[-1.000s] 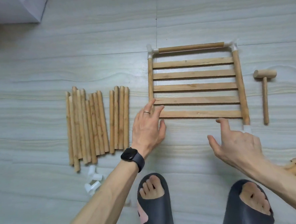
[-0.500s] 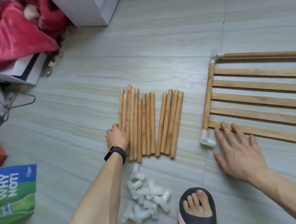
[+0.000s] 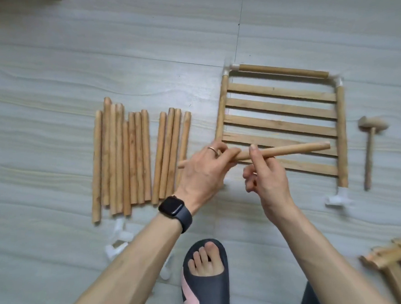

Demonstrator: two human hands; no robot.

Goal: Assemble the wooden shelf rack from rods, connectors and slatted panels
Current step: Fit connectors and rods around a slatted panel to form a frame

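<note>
Rods [image 3: 134, 156] of pale, round wood lie side by side on the floor [image 3: 48, 67] in two loose bunches, about eight in the left bunch and four in the right. One held rod [image 3: 288, 150] hangs nearly level above the floor. The left hand [image 3: 203, 172] has its grip closed round the rod's left part, and the right hand [image 3: 267, 178] pinches it near the middle between thumb and fingers. Behind it lies the slatted panel [image 3: 281, 104], with five flat slats framed by three rods. The held rod crosses in front of the fourth slat. Three white plastic corner connectors [image 3: 230, 69] show plainly on the frame, while the near-left corner is mostly hidden by the hands. Loose connectors [image 3: 118, 239], white and blurred, lie near the rods. The left forearm covers some, so their count cannot be told. One wooden mallet [image 3: 370, 141] lies just right of the panel, apart from it. More slatted panels [image 3: 398, 257] are stacked at the lower right, cut off by the edge. A foot in a dark sandal [image 3: 204, 276] rests between the forearms, and a black watch [image 3: 174, 208] sits on the left wrist.
</note>
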